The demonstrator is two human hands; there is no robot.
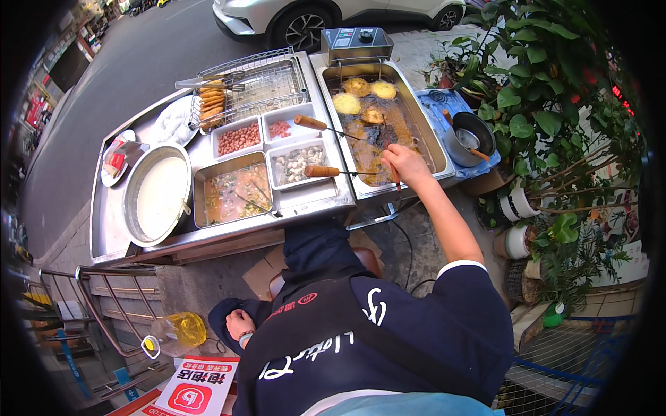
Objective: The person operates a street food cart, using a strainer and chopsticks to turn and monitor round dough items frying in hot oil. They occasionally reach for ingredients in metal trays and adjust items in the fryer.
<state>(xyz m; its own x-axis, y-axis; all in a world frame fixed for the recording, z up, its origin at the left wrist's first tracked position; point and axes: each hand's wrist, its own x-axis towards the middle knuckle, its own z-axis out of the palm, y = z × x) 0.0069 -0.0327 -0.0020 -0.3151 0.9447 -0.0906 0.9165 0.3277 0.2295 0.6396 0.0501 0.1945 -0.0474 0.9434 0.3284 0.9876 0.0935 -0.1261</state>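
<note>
My right hand is closed around a pair of chopsticks, their tips reaching over the fryer's oil toward a browned fritter. Two pale yellow fritters and another browned one float farther back. Two wooden-handled tools rest across the near-left rim of the deep fryer, their metal ends over the oil. My left hand lies on my leg, fingers curled, with nothing visible in it.
Left of the fryer stand a bowl of white batter, a tray of soupy filling, tubs of peanuts, pink pieces and shellfish, and a wire rack with fried pieces and tongs. A pot and plants are at the right.
</note>
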